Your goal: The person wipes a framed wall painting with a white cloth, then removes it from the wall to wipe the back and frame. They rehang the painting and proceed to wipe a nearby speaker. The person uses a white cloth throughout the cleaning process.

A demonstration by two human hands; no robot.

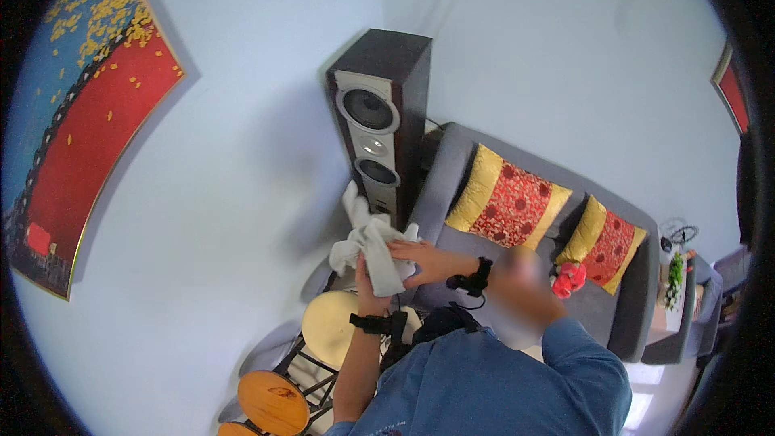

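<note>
A crumpled white cloth (382,257) is bunched between my two hands, one end of it sticking up toward the speaker. My left hand (367,281) comes up from below and grips the cloth, which partly covers its fingers. From the right, my right hand (422,260) lies across the cloth with its fingers on the folds. Each wrist wears a black strap, and a blurred patch hides part of my right forearm. Just beyond the cloth stands a tall floor speaker (378,127) with a dark cabinet and a silver front; the cloth overlaps its lower part in view.
A grey sofa (436,175) with red-and-gold cushions (514,203) and a red plush toy (569,280) stands to the right. Round-topped stools (272,402) line the lower left, including a cream one (330,328). A framed picture (103,151) hangs on the left wall.
</note>
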